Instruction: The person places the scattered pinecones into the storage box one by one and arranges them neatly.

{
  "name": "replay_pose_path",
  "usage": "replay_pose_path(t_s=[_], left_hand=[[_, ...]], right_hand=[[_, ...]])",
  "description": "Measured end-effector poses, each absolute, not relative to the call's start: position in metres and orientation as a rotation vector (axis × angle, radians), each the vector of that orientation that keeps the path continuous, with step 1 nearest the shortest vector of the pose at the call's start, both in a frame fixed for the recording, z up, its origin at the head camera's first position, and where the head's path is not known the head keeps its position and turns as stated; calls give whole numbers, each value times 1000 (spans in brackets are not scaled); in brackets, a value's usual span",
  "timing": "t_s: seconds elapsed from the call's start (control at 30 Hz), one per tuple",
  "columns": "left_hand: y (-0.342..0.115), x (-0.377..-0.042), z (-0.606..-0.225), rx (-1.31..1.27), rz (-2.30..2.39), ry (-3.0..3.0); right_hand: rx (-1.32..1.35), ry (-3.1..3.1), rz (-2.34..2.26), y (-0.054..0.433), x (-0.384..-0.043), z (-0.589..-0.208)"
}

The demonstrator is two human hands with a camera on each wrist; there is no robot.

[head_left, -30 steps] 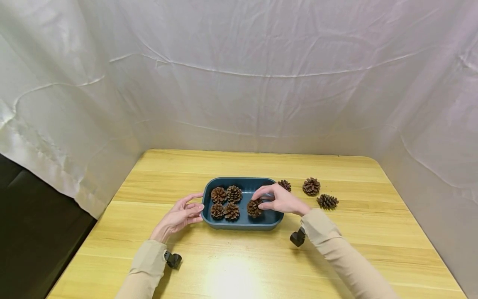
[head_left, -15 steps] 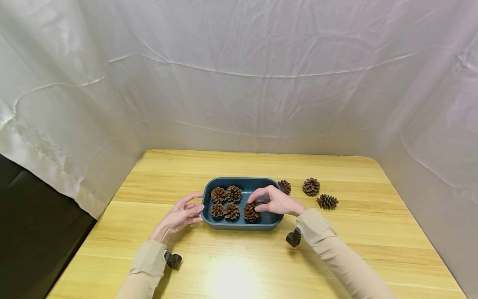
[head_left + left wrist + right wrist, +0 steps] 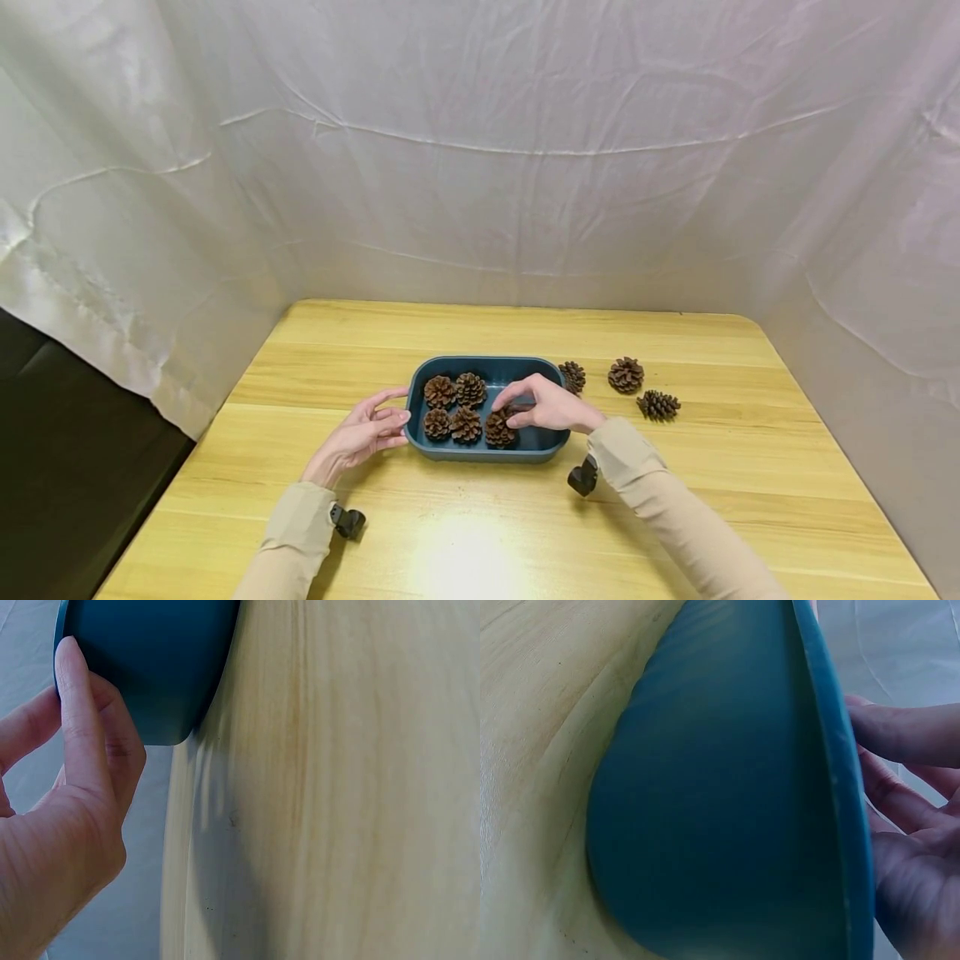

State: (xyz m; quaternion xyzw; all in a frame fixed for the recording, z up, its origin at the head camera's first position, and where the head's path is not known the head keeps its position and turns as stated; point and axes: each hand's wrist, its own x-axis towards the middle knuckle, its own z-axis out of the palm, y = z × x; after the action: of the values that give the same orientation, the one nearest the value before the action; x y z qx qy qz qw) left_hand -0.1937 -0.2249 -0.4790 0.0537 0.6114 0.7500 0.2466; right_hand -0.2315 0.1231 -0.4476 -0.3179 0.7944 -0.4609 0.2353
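A dark teal tray (image 3: 487,456) holds several brown pine cones grouped in its left half, among them a front one (image 3: 466,425). My right hand (image 3: 551,406) reaches over the tray's right side, thumb and fingertips pinching another pine cone (image 3: 498,428) low inside, close beside that group. At the left end, my left hand (image 3: 356,433) holds the tray, thumb at the rim and fingers against the outer wall. In the left wrist view the left thumb (image 3: 79,712) meets the rim. The tray wall hides the held cone in the right wrist view.
Right of the tray, three more pine cones lie on the wooden table (image 3: 360,500): one by the rim (image 3: 573,377), one upright (image 3: 626,375) and one on its side (image 3: 658,406). A pale curtain (image 3: 525,208) closes off the back and sides.
My right hand has moved left with the pine cone, bringing it from the tray's right half up beside the grouped cones. The left hand and the tray have stayed in place.
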Motion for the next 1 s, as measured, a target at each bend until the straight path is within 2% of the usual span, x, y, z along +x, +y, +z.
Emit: replay_pose_path(t_s=[1.0], left_hand=[[-224,-195,-480,137,2049,1646]], right_hand=[[-745,2186,-1281,115,-232,-455]])
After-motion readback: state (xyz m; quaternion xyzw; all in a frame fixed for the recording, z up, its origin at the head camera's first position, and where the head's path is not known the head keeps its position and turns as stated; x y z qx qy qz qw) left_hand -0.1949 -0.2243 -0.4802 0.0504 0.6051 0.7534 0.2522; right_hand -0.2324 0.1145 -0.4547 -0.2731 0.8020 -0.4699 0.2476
